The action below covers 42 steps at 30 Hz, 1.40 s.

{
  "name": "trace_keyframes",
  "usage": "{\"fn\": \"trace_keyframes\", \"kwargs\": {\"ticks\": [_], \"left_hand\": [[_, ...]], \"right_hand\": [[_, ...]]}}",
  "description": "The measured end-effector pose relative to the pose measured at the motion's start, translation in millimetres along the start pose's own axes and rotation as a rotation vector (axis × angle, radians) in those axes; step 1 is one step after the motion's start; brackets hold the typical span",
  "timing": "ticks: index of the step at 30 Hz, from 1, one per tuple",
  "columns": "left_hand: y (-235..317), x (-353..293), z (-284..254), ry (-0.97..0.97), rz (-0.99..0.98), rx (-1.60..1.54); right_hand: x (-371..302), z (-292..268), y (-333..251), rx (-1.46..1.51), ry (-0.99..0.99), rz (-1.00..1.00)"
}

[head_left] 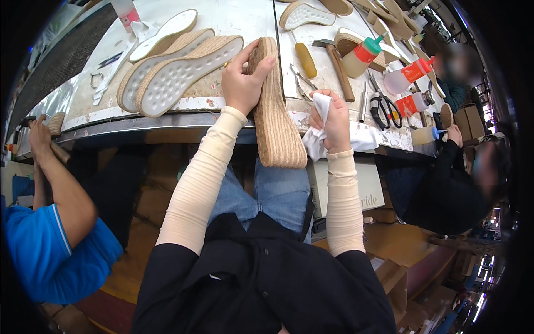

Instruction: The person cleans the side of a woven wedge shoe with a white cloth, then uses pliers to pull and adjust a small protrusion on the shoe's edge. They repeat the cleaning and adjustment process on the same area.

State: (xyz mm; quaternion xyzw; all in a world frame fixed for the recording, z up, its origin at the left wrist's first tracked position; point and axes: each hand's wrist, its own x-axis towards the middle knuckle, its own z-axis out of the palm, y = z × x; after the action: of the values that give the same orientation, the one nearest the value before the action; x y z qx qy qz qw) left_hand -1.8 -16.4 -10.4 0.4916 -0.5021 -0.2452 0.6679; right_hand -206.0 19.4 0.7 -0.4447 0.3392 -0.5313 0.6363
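In my left hand (245,78) is a tall wedge shoe sole (278,117) wrapped in woven straw-coloured rope. It stands on its side, the thick heel end toward me past the table's edge, and my fingers and thumb clasp its upper part. My right hand (334,122) is closed on a white cloth (320,111), just right of the sole and apart from it. Loose folds of white cloth lie under that hand on the table edge. Left of my left hand rest several more rope-covered soles (189,75) with white dimpled faces.
Right of the sole lie a yellow-handled tool (305,60), pliers (301,80), a hammer (339,72) and black-handled scissors (382,106). Squeeze bottles (362,55) stand beyond. A co-worker in blue (61,239) works at left, others at right. A white box (353,186) sits under the table.
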Motion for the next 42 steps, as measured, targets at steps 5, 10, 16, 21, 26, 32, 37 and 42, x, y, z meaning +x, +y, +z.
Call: {"fn": "trace_keyframes", "kwargs": {"ticks": [5, 10, 16, 21, 26, 32, 37, 42], "left_hand": [[4, -1, -1, -0.031, -0.028, -0.104], [5, -1, -2, -0.050, -0.046, -0.152], [2, 0, 0, -0.059, -0.030, -0.174], [-1, 2, 1, -0.070, -0.035, -0.141], [-3, 3, 1, -0.083, -0.085, -0.131], [-6, 5, 2, -0.081, -0.090, -0.096], [-5, 5, 1, -0.066, -0.079, -0.091], [-5, 3, 1, -0.062, -0.079, -0.105]], "right_hand": [[-1, 1, 2, 0.048, 0.001, -0.029], [-2, 1, 4, 0.044, 0.020, -0.017], [-2, -3, 4, 0.152, -0.038, -0.043], [-2, 1, 7, 0.142, 0.001, -0.081], [0, 7, 11, 0.095, 0.070, -0.124], [2, 7, 11, 0.041, 0.081, -0.118], [3, 6, 12, 0.050, 0.073, -0.123], [3, 6, 12, 0.021, 0.055, -0.092]]}}
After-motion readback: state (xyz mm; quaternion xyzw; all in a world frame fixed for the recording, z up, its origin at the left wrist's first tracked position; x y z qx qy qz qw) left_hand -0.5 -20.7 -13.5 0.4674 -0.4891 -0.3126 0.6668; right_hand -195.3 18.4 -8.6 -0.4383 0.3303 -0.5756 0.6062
